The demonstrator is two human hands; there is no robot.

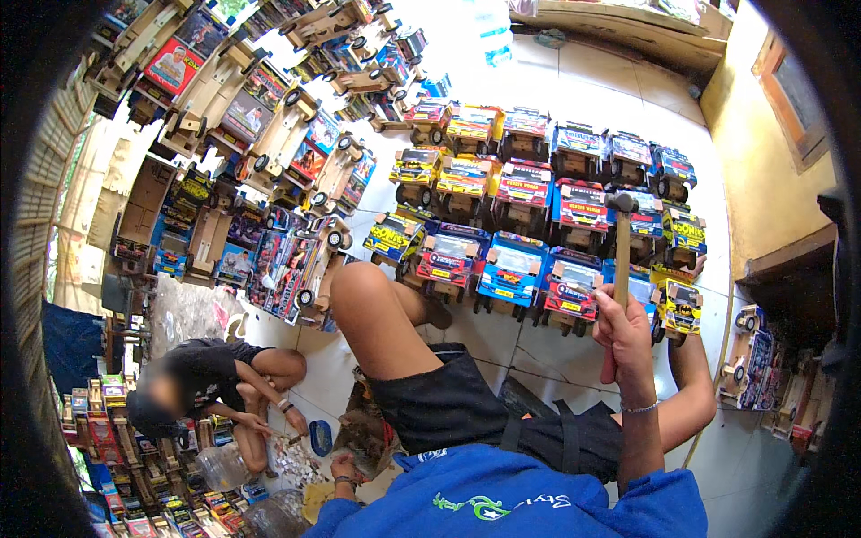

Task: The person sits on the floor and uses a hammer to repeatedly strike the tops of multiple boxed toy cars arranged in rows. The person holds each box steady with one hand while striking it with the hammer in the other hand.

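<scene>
Centre-right, the right hand point(623, 334) gripped a black-headed, wooden-handled hammer point(622, 247) below its head, likely for leverage; lower left, the left hand's point(344, 468) grip was indiscernible.

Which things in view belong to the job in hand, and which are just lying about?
Seemingly in the job:
- hammer, held upright in the right hand
- toy trucks in rows in front of the person
- perhaps the brown container beside the left hand

Seemingly lying about:
- stacked toy trucks at left
- toy trucks by the right wall
</scene>
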